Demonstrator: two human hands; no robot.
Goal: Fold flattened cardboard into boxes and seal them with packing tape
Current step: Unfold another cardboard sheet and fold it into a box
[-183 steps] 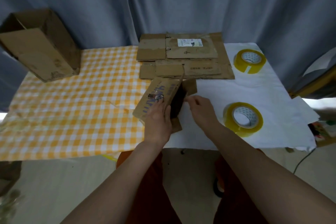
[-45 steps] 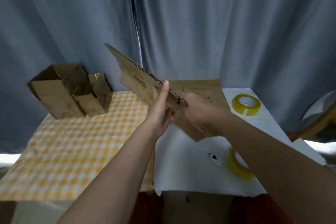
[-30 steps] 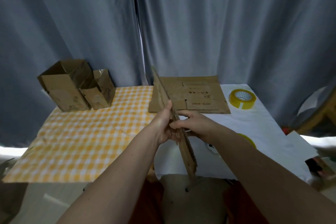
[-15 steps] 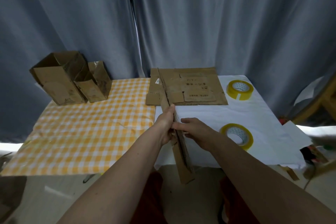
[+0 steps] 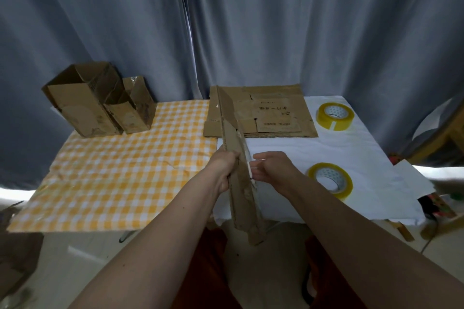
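Opening up a flattened cardboard blank (image 5: 241, 178), held edge-on above the table's near edge.

Left hand (image 5: 224, 168) is clamped on its left face; right hand (image 5: 270, 170) sits on the other side, fingers loosely curled, not clearly gripping. I'd pull the 2 panels apart evenly, so the creases pop square and don't tear.
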